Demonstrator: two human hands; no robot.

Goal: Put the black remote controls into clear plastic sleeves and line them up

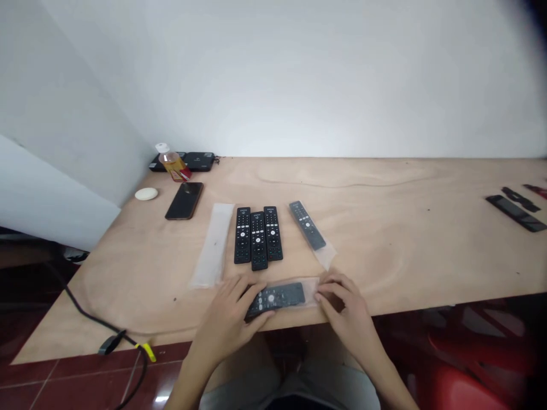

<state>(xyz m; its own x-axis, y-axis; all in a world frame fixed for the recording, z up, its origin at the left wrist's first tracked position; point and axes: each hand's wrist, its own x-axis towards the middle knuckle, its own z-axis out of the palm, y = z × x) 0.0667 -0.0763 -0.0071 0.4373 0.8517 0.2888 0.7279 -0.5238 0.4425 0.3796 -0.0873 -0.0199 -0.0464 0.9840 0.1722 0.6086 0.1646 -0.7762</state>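
At the far left, a black cable [81, 310] runs along the table [128, 285] edge and drops toward the red tile floor [81, 370], with a yellow clip [146, 352] on it. Further back on the table lie a white oval bar [146, 194] and a black phone [184, 200], face up. Behind the phone, a small bottle [170, 160] of amber liquid stands tilted against two flat black cases [192, 162], with a red lighter [180, 173] at its foot.

A flat clear plastic sleeve [212, 245] lies alone, just left of three bare black remotes [258, 236] set side by side and touching, the middle one slightly nearer. To their right, another remote [306, 225] lies angled in its own clear sleeve [325, 255].

At the table's near edge, a held remote [276, 299] lies sideways between the hands, buttons up. The left hand [226, 319] is closed over its left end, fingers curled across the top. The right hand [342, 302] pinches the clear wrap [310, 293] past its right end between fingers and thumb.

At the far right, dark flat pieces [515, 212] and a red piece [535, 191] lie on the table, well apart from the hands.
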